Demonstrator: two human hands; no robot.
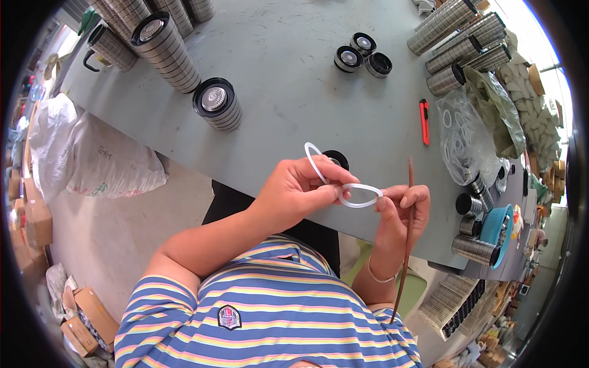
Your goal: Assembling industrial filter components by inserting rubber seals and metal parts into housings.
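Observation:
My left hand point(297, 189) pinches the left side of a white rubber-like sealing ring point(361, 206). A second white ring point(308, 157) stands up between the fingers of the same hand. On the other side, the thumb and a finger of my right hand point(402, 214) pinch the first ring's right end. A thin brown stick point(404, 270) is also held in my right hand, roughly upright, with its pointed end up. Behind my left hand, a black round lid point(338, 159) on the table is partly hidden.
Stacks of steel-and-black lids point(167, 54) stand at the far left, with a shorter stack point(219, 107) nearer. Three single lids point(363, 43) sit further back. A red utility knife point(424, 122) lies right, beside a clear bag of white rings point(460, 135). A blue basin point(498, 230) is at the right.

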